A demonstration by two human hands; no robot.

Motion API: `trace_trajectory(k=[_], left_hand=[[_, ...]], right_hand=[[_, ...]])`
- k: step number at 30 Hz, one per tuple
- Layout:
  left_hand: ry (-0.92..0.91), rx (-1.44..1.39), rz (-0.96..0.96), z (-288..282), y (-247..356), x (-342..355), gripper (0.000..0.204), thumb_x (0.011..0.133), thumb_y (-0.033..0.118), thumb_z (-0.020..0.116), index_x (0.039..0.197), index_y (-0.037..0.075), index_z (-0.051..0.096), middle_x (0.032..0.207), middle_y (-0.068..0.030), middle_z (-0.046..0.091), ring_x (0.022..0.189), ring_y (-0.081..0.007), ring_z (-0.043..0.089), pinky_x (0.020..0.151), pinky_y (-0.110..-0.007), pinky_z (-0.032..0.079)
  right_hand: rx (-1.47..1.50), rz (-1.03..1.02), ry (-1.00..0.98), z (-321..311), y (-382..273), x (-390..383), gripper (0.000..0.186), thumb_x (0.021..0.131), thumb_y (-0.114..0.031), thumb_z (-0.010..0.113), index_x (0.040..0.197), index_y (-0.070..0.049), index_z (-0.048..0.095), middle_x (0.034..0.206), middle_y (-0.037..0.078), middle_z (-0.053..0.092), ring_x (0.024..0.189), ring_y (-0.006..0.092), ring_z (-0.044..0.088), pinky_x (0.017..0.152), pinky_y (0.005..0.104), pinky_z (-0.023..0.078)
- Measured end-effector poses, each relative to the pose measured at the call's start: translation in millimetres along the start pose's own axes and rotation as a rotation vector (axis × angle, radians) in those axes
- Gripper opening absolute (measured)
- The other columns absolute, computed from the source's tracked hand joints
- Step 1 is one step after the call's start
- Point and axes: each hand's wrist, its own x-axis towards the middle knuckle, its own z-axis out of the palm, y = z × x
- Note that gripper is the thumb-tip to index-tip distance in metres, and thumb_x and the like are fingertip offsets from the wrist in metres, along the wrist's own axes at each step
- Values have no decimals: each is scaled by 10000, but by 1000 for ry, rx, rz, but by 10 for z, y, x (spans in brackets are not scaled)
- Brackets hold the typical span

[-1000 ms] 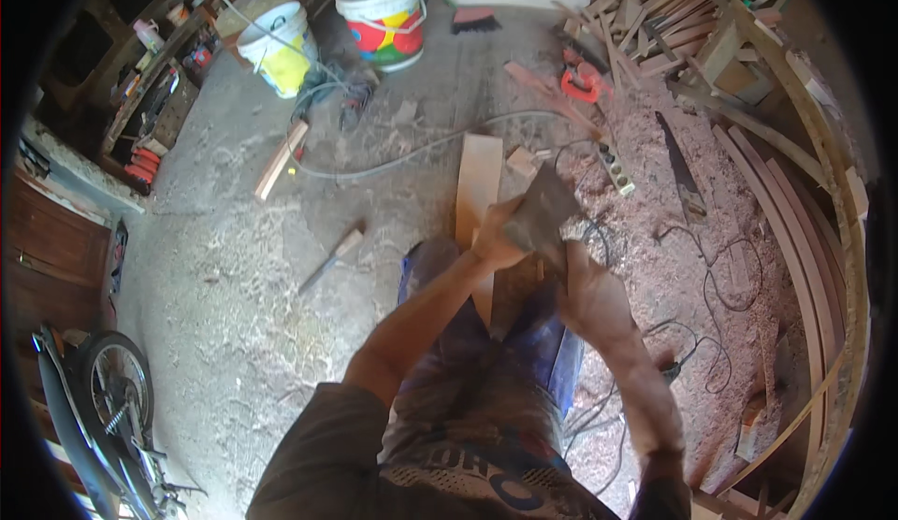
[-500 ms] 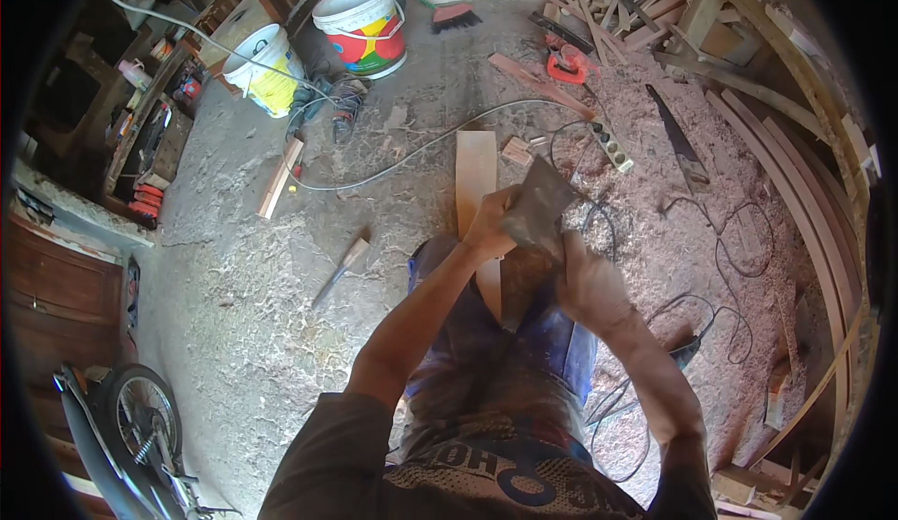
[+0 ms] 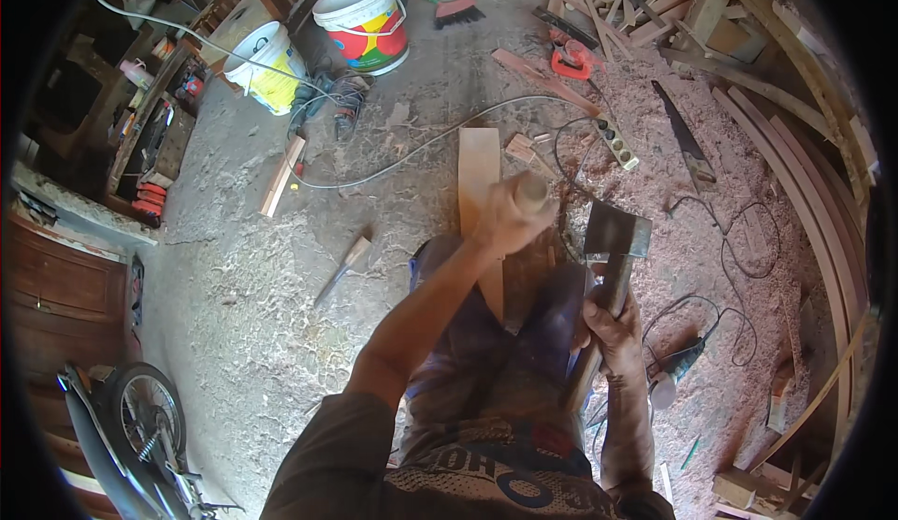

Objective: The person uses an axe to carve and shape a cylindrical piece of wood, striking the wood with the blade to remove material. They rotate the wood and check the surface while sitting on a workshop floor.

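My right hand [image 3: 615, 338] is wrapped round the wooden handle of a hatchet [image 3: 617, 232], whose broad dark metal head points up and away at the right of my knees. My left hand [image 3: 510, 225], slightly blurred, is closed on an upright tool with a round-ended wooden handle [image 3: 530, 193]; its lower part is hidden by the hand. Under that hand a pale wooden board [image 3: 479, 169] runs back between my legs, partly covered. A chisel [image 3: 343, 271] with a wooden handle lies on the floor to the left.
A handsaw [image 3: 681, 132], a power strip [image 3: 617, 144] and looping cables lie among wood shavings at right. Long curved planks [image 3: 795, 193] line the right side. Two buckets [image 3: 363, 29] stand at the far left. A motorcycle [image 3: 131, 436] is at the near left.
The hatchet has moved right and back toward me, away from my left hand, and its handle now shows. A round wooden handle end has come into sight in my left hand.
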Motion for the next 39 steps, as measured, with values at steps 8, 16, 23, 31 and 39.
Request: trace_trajectory(k=[8,16,23,31,39], left_hand=[[-13,19,100,16,-200,168,200,806,151,801,865,29,654,762,-67,681,703,-140,646,657,-338,530],[10,28,111,4,-247,133,195,809,158,790,849,26,653,766,-88,686,694,-181,663,653,-351,532],[22,48,134,-2,-249,128,204,805,163,793,849,23,651,760,-99,684,684,-195,666,644,-360,536],[34,55,153,-34,-228,136,217,801,169,800,850,23,647,762,-94,683,678,-197,660,640,-360,533],[26,72,147,-16,-237,132,220,804,165,804,849,29,637,765,-81,681,674,-179,653,646,-351,531]], right_hand=[[-196,78,24,-89,87,-43,594,897,-70,740,1407,13,448,689,3,546,444,102,519,389,236,433],[-179,85,45,-73,160,-39,577,892,-57,733,1389,12,450,672,-1,545,434,99,511,389,237,426],[-182,96,46,-93,166,-68,566,894,-49,714,1386,9,441,674,-3,542,428,97,506,389,238,422],[-173,108,36,-119,203,-70,542,896,-38,695,1377,3,449,675,-1,545,424,98,507,387,236,425],[-161,107,32,-107,193,-66,538,890,-34,693,1371,-8,456,680,2,547,421,98,510,383,237,432]])
